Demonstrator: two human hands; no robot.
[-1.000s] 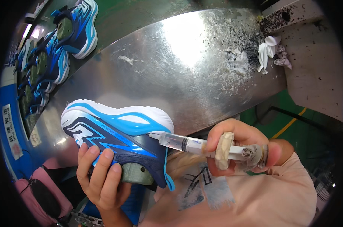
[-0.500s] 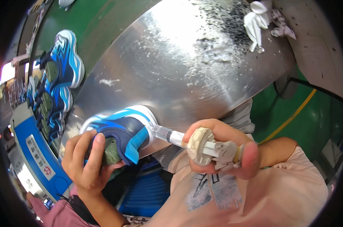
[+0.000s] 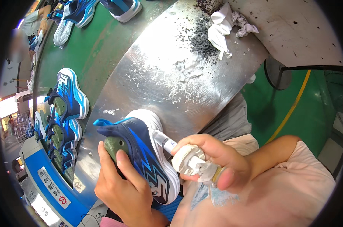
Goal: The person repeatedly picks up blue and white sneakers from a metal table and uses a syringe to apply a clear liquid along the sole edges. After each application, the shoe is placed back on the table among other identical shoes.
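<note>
Left hand (image 3: pixel 120 189) clamped on navy-and-blue sneaker with white sole (image 3: pixel 145 151) at metal table's (image 3: pixel 171 75) near edge; right hand (image 3: pixel 213 160) gripping clear plastic syringe (image 3: pixel 165 140) against sole — slight slip risks smearing upper.

This is a shoe factory floor, at a station on the assembly line. A curved green conveyor belt (image 3: pixel 99 49) carries a row of blue-and-white sneakers (image 3: pixel 69 96), several with green lasts inside. Right beside the belt sits a scuffed sheet-metal desk (image 3: pixel 171 75), flecked with white scraps and dark grit (image 3: pixel 199 39). A crumpled white rag (image 3: pixel 226 26) lies at the desk's far end. On the belt's other side runs a blue machine housing (image 3: pixel 39 174). Beyond the desk, green painted floor with a yellow line (image 3: pixel 292 108).
</note>
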